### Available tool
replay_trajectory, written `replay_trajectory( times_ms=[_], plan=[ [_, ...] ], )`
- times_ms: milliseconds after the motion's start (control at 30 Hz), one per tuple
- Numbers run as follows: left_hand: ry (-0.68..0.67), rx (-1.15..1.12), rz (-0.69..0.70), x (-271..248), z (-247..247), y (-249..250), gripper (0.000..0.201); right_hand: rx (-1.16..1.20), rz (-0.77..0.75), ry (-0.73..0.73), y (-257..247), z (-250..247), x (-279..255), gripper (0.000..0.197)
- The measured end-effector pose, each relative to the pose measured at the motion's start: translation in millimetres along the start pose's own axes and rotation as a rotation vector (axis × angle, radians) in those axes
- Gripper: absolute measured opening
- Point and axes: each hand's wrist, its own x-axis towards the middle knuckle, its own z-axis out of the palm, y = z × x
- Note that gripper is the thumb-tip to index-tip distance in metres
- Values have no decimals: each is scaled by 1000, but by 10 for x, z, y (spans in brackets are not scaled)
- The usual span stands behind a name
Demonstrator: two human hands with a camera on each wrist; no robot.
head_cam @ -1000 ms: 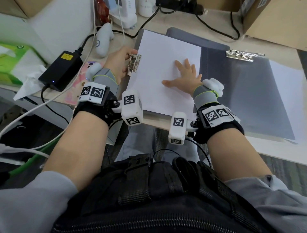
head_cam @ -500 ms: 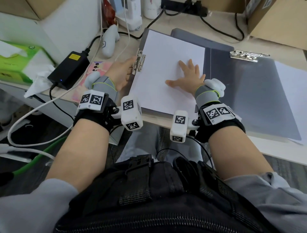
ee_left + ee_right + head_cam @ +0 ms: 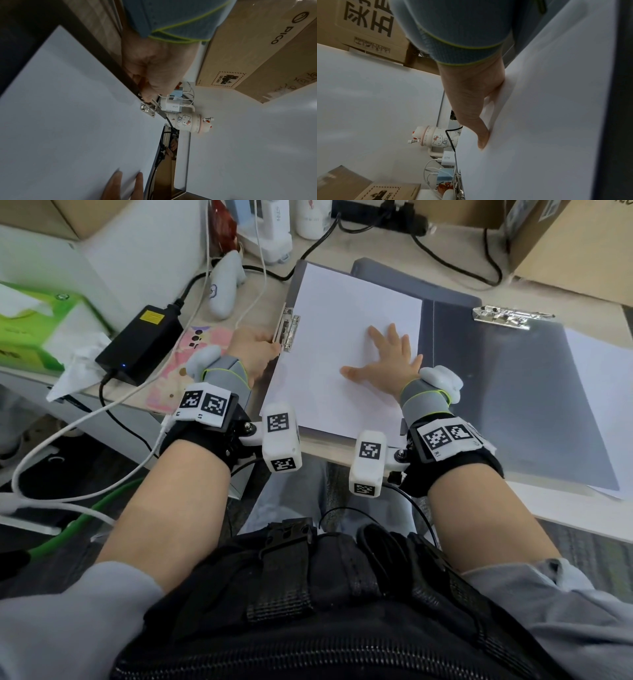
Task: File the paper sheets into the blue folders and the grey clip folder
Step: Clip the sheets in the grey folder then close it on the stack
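Right hand [image 3: 387, 361] flat on white paper sheet [image 3: 339, 337], fingers [image 3: 376, 335] spread apart and straight, pressing sheet down. Sheet lies on grey clip folder [image 3: 297, 273] at tabletop [image 3: 565, 508] near edge. Left hand [image 3: 253, 350] at folder's left side, fingers pinching metal clip [image 3: 289, 328]. Second clip folder [image 3: 513, 392] lies just right, its clip [image 3: 507, 316] at far edge. Black power adapter [image 3: 140, 344] left of hands.

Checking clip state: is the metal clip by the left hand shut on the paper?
Cannot tell. The left hand pinches the clip at the paper's edge; jaw contact is hidden.
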Motion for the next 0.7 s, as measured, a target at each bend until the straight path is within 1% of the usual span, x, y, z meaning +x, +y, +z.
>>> replay_trajectory(
  times_ms=[100, 167, 300, 333, 367, 400, 433, 500, 567, 633, 700],
  plan=[
    [30, 76, 9, 1, 24, 8, 22, 2, -3, 6, 1, 0, -6, 90],
    [33, 147, -6, 12, 33, 13, 28, 1, -4, 7, 2, -2, -10, 90],
    [57, 356, -21, 38, 60, 66, 32, 9, -6, 3, -3, -27, -18, 90],
    [83, 431, -16, 30, 75, 94, 31, 14, -9, 0, -5, -39, -26, 89],
    [107, 493, 3, -11, 88, 145, 27, 18, -14, -4, -11, -51, -25, 88],
    [109, 534, 27, -46, 120, 208, 18, 18, -19, -6, -12, -71, -30, 88],
    [91, 587, 52, -61, 162, 246, 18, 17, -26, -5, -1, -96, -38, 86],
    [78, 715, 73, -91, 259, 305, 45, 40, -46, -10, 20, -147, -58, 83],
    [72, 844, 127, -159, 383, 393, 60, 119, -81, -15, 53, -197, -99, 77],
    [-8, 907, 149, -180, 556, 470, 64, 194, -97, 15, 121, -262, -162, 68],
    [-127, 978, 174, -200, 734, 541, 62, 210, -103, 59, 203, -330, -205, 61]
  ],
)
